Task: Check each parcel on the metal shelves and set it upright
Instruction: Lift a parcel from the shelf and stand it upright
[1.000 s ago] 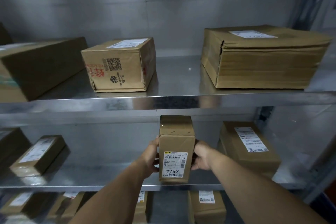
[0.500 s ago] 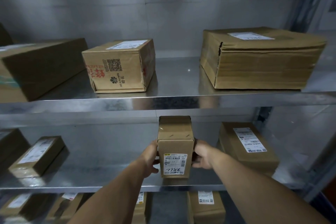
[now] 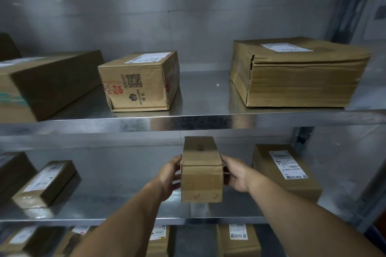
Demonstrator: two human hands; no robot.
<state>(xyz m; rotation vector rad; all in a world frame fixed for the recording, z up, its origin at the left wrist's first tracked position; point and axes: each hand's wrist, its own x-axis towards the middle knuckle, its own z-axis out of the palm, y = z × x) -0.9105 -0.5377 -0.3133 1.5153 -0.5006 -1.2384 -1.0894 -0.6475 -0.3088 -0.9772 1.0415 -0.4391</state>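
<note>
On the middle shelf (image 3: 117,200), near the middle of its front edge, the small parcel (image 3: 201,177) has turned over. A second ago its labelled face, with a handwritten number, looked at the camera. Now a plain taped face does, and the label is out of sight. I judge this to be the check itself, with the setting upright still to come.

The left hand (image 3: 169,175) grips the parcel's left side with curled fingers, and the right hand (image 3: 235,175) clasps its right side. Whether the parcel's lower edge touches the shelf cannot be told.

All the boxes are sealed, so their contents are hidden. The upper shelf (image 3: 208,123) carries a long box (image 3: 48,85) at the left end, a printed box (image 3: 137,83) next to it, and a wide flat box (image 3: 298,75) towards the right end. On the middle shelf a tilted labelled parcel (image 3: 46,183) lies near the left end. A flat labelled parcel (image 3: 284,171) lies just beside the right hand. More parcels (image 3: 238,240) show on the shelf below.
</note>
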